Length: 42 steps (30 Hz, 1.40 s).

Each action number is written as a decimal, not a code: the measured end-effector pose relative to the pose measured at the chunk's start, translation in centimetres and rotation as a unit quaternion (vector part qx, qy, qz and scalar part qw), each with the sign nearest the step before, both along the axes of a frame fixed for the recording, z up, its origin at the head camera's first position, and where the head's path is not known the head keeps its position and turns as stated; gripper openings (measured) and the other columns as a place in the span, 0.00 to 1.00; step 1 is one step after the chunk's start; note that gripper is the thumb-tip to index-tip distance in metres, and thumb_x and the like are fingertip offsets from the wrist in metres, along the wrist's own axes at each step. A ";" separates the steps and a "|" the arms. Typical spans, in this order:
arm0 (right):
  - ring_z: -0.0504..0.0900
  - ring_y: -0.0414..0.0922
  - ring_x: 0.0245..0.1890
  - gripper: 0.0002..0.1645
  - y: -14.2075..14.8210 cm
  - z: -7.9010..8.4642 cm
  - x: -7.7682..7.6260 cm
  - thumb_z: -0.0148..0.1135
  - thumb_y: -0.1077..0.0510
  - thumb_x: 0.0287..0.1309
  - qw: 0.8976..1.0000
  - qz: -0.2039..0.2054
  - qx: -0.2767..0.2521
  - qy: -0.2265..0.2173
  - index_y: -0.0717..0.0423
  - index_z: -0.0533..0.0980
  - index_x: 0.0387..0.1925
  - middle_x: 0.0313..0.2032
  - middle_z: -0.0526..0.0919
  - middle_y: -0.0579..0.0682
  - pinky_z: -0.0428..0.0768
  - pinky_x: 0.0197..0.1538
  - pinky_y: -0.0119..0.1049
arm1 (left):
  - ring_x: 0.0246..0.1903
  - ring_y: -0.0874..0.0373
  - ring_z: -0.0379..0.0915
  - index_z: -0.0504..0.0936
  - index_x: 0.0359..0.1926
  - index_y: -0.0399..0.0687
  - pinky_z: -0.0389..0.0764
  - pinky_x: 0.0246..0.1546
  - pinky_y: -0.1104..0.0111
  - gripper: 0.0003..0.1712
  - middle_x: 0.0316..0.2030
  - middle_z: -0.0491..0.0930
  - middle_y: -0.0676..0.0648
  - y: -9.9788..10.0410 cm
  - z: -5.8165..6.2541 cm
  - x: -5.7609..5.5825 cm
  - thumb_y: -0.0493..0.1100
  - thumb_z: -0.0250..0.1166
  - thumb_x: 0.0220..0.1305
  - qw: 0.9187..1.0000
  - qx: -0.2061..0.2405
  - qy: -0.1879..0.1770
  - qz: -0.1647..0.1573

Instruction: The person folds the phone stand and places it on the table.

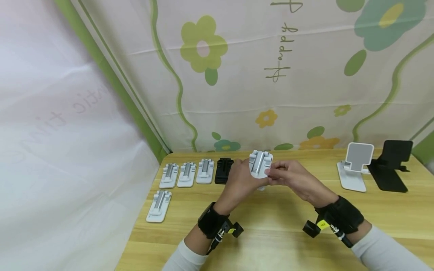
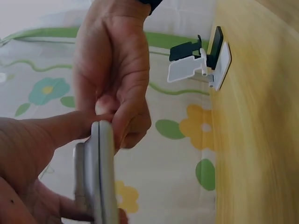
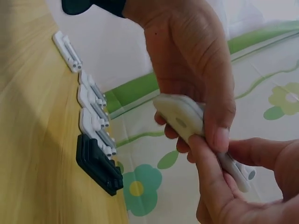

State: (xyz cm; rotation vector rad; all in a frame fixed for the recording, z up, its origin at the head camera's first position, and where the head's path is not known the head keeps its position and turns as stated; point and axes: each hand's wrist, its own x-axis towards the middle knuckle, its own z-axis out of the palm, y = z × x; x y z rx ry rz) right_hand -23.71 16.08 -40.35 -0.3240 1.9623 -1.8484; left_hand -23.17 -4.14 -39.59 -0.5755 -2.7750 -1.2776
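A folded white phone stand [image 1: 260,164] with a silver hinge bar is held up above the table between both hands. My left hand [image 1: 240,177] grips it along one side, its thumb across one face and fingers behind, as the right wrist view shows. At the opposite edge my right hand [image 1: 300,181] pinches the stand between thumb and fingers. Seen from the left wrist, the phone stand [image 2: 103,172] is edge-on, its two plates lying flat together. A folded black phone stand [image 1: 223,170] lies just behind the left hand, partly covered by it.
Several folded white phone stands [image 1: 187,174] lie in a row at the back left, with one white stand [image 1: 159,206] in front. At the back right, an unfolded white stand [image 1: 356,165] and an unfolded black stand [image 1: 390,165] stand side by side. A printed curtain [image 1: 237,94] hangs behind.
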 end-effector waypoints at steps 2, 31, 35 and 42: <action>0.86 0.42 0.45 0.23 0.1 -0.1 -0.1 0.56 0.58 0.76 1.000 0.003 0.007 -0.001 0.77 0.71 0.58 0.48 0.81 0.56 0.86 0.53 0.34 | 0.32 0.65 0.76 0.85 0.55 0.54 0.75 0.41 0.71 0.29 0.37 0.86 0.55 -0.8 0.1 0.0 0.54 0.81 0.52 1.000 -0.005 -0.030 0.005; 0.80 0.69 0.34 0.22 22.1 -4.0 -6.8 0.58 0.69 0.68 0.799 -0.193 0.493 0.286 0.83 0.71 0.58 0.47 0.76 0.81 0.78 0.25 0.49 | 0.30 0.49 0.69 0.72 0.12 0.45 0.68 0.16 0.66 0.24 0.43 0.77 0.28 -20.7 -8.4 2.8 0.45 0.82 0.40 0.936 -0.219 -0.119 0.249; 0.81 0.68 0.31 0.20 22.2 -4.2 -7.2 0.58 0.70 0.67 0.790 -0.205 0.493 0.300 0.82 0.73 0.56 0.45 0.78 0.81 0.77 0.23 0.49 | 0.34 0.47 0.70 0.68 0.10 0.46 0.67 0.16 0.67 0.27 0.47 0.77 0.24 -21.1 -8.6 2.9 0.44 0.80 0.43 0.934 -0.242 -0.103 0.240; 0.81 0.72 0.35 0.22 22.1 -4.4 -7.1 0.58 0.71 0.66 0.789 -0.209 0.490 0.305 0.81 0.72 0.58 0.48 0.76 0.82 0.78 0.24 0.51 | 0.32 0.49 0.69 0.63 0.09 0.48 0.66 0.16 0.68 0.32 0.46 0.77 0.22 -20.8 -8.6 3.4 0.44 0.80 0.48 0.933 -0.260 -0.105 0.225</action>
